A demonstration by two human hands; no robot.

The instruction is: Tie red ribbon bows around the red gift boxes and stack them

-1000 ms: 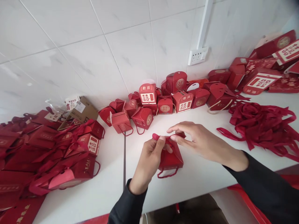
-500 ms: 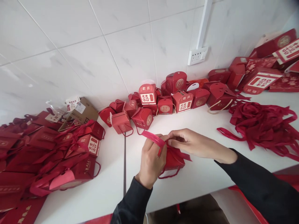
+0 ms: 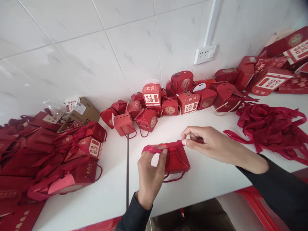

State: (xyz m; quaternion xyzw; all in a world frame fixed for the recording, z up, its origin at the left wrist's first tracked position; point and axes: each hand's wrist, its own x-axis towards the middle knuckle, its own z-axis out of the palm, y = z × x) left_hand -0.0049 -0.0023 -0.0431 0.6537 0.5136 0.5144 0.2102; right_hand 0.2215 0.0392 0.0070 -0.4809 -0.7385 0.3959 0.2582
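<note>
A small red gift box (image 3: 178,159) with a cord handle stands on the white table (image 3: 207,179) in front of me. A red ribbon (image 3: 152,149) runs across its top. My left hand (image 3: 150,175) pinches the ribbon's left loop beside the box. My right hand (image 3: 208,142) pinches the ribbon's other end just above the box's right top corner. Both hands are closed on the ribbon, pulled apart sideways.
Several red gift boxes (image 3: 151,94) are grouped along the tiled wall behind. A heap of ribboned red boxes (image 3: 60,157) fills the left side. Loose red ribbons (image 3: 269,128) lie at the right, with more boxes (image 3: 269,80) beyond. A wall socket (image 3: 204,53) sits above.
Both hands first met close together over the box's top with the ribbon. They have since drawn apart sideways, stretching the ribbon across the box; the box has shifted slightly upward.
</note>
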